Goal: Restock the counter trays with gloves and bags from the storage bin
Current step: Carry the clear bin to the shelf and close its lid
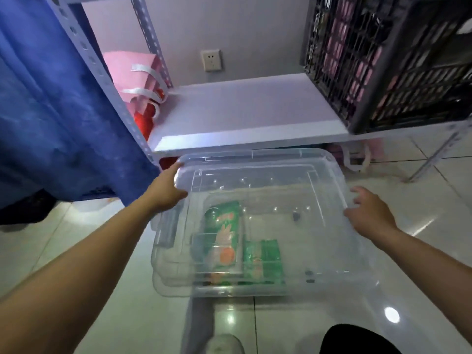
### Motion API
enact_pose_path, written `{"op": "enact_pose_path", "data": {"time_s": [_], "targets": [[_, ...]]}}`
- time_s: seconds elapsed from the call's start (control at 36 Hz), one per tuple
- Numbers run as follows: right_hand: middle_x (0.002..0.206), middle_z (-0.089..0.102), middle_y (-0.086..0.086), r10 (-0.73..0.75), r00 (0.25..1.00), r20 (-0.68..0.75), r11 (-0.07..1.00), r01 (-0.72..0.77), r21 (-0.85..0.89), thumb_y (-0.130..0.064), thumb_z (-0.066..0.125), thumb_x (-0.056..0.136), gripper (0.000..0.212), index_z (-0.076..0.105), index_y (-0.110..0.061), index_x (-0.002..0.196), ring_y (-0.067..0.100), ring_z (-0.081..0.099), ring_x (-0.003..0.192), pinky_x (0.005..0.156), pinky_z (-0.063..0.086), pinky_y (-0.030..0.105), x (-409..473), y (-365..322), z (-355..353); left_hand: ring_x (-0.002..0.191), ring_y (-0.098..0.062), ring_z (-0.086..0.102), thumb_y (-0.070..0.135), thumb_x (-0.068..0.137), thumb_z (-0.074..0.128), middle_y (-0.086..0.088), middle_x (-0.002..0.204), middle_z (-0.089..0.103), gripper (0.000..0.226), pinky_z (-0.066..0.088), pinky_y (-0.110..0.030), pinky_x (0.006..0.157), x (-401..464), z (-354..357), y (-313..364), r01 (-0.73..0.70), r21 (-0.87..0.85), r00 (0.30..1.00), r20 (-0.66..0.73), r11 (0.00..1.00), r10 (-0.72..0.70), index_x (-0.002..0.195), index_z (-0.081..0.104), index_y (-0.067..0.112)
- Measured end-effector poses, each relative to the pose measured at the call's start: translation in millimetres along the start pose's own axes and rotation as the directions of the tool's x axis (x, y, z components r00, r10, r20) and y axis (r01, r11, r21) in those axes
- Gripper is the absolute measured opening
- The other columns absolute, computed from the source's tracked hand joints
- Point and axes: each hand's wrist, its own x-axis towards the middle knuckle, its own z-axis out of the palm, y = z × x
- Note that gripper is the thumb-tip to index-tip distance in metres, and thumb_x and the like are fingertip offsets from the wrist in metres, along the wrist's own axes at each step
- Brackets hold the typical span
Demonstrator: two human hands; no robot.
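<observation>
A blue curtain (58, 103) hangs at the far left, draped over a grey perforated shelving post (107, 80). Behind the post, at about 11 o'clock from the bin, a pink bag (135, 72) with white handles stands against the pale wall, something red beneath it. A white wall socket (211, 60) sits at 12 o'clock above a bare white shelf (245, 116).

The left hand (167, 191) grips the left rim of a clear lid (268, 200), fingers hooked over its far left corner and thumb pressed to the side. The lid is held over a clear storage bin (173, 261) that stands on glossy pale floor tiles (76, 238), which mirror ceiling lights. Through the plastic, two green packets lie side by side in the bin: a taller green packet (224, 233) printed with a white rabbit figure and an orange circle, and at its 4 o'clock a shorter green packet (263, 259). Their lettering is too blurred to read.

The right hand (369, 217) is at the lid's right edge, fingers spread and loose; whether it touches the rim cannot be told.

At 1 o'clock a black lattice crate (388, 60) with pinkish contents rests on the shelf's right end. A white shoe (224, 344) and a dark knee (357, 339) show at 6 o'clock.
</observation>
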Motion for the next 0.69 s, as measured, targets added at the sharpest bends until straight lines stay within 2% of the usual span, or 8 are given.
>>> {"op": "enact_pose_path", "data": {"time_s": [0.08, 0.11, 0.25, 0.31, 0.39, 0.56, 0.64, 0.69], "targets": [[0.133, 0.06, 0.013, 0.017, 1.0, 0.017, 1.0, -0.017, -0.014, -0.011, 0.063, 0.082, 0.055, 0.053, -0.019, 0.136, 0.038, 0.057, 0.116, 0.094, 0.046, 0.043, -4.2, 8.4, 2.2, 0.128, -0.032, 0.05, 0.009, 0.084, 0.072, -0.012, 0.15, 0.045, 0.078, 0.042, -0.036, 0.099, -13.3, 18.7, -21.1, 0.048, 0.084, 0.998, 0.036, 0.995, -0.051, 0.151, 0.034, 0.017], [0.134, 0.06, 0.013, 0.022, 1.0, 0.022, 1.0, -0.021, -0.014, -0.011, 0.064, 0.082, 0.056, 0.054, -0.018, 0.136, 0.037, 0.057, 0.117, 0.095, 0.046, 0.043, -4.2, 9.0, 0.6, 0.128, -0.032, 0.05, 0.009, 0.086, 0.07, -0.013, 0.147, 0.048, 0.071, 0.04, -0.038, 0.102, -17.5, 22.0, -26.2, 0.055, 0.07, 0.998, 0.013, 0.996, -0.056, 0.148, 0.037, 0.014], [0.13, 0.062, 0.012, 0.063, 0.997, 0.033, 0.998, -0.063, 0.003, -0.01, 0.067, 0.079, 0.059, 0.055, -0.024, 0.135, 0.035, 0.059, 0.112, 0.092, 0.051, 0.046, -10.8, 8.0, -6.8, 0.108, -0.032, 0.061, 0.017, 0.09, 0.066, -0.009, 0.117, 0.063, 0.04, 0.052, -0.05, 0.095, -32.8, 16.6, -41.6, 0.202, -0.092, 0.979, 0.027, 0.975, -0.201, 0.127, 0.053, 0.018], [0.127, 0.064, 0.011, 0.073, 0.997, 0.038, 0.997, -0.072, -0.02, -0.01, 0.067, 0.078, 0.062, 0.054, -0.027, 0.136, 0.036, 0.061, 0.106, 0.09, 0.052, 0.044, -16.2, 8.6, -7.3, 0.1, -0.032, 0.064, 0.013, 0.085, 0.072, -0.01, 0.113, 0.065, 0.041, 0.058, -0.047, 0.083, -38.3, 11.9, -48.2, 0.281, -0.158, 0.958, 0.105, 0.947, -0.267, 0.122, 0.055, 0.02], [0.122, 0.066, 0.008, 0.089, 0.995, 0.05, 0.996, -0.089, -0.017, -0.01, 0.07, 0.074, 0.065, 0.055, -0.027, 0.135, 0.033, 0.063, 0.102, 0.085, 0.053, 0.042, -23.2, 16.9, -5.4, 0.098, -0.031, 0.065, 0.013, 0.083, 0.076, -0.009, 0.112, 0.064, 0.055, 0.059, -0.034, 0.061, -46.4, 13.0, -54.9, 0.348, -0.211, 0.932, 0.183, 0.913, -0.312, 0.132, 0.053, 0.021], [0.119, 0.066, 0.01, 0.234, 0.95, 0.206, 0.895, -0.293, 0.335, -0.001, 0.084, 0.065, 0.082, 0.052, -0.026, 0.137, 0.028, 0.063, 0.095, 0.074, 0.051, 0.036, -8.1, 36.4, -13.6, 0.111, -0.031, 0.06, 0.02, 0.082, 0.079, -0.003, 0.119, 0.064, 0.056, 0.052, -0.053, 0.089, -46.0, 9.5, -71.7, 0.447, -0.418, 0.891, 0.285, 0.791, -0.353, 0.132, 0.056, 0.032], [0.132, 0.052, 0.002, 0.358, 0.86, 0.364, 0.799, -0.484, 0.356, -0.017, 0.089, 0.06, 0.1, 0.038, -0.038, 0.143, 0.029, 0.051, 0.12, 0.088, 0.044, 0.046, 3.3, 43.8, -22.2, 0.112, -0.034, 0.058, 0.038, 0.073, 0.083, -0.001, 0.125, 0.058, 0.067, 0.056, -0.048, 0.074, -53.0, 6.4, -80.8, 0.583, -0.486, 0.804, 0.462, 0.651, -0.375, 0.132, 0.051, 0.039], [0.136, 0.051, 0.001, 0.384, 0.801, 0.46, 0.765, -0.555, 0.327, -0.024, 0.088, 0.056, 0.106, 0.033, -0.036, 0.146, 0.03, 0.051, 0.121, 0.093, 0.043, 0.05, 9.2, 46.9, -25.5, 0.113, -0.037, 0.06, 0.043, 0.07, 0.082, -0.007, 0.128, 0.06, 0.072, 0.057, -0.052, 0.071, -56.6, 8.8, -87.7, 0.633, -0.492, 0.758, 0.551, 0.598, -0.349, 0.135, 0.05, 0.034]]}}
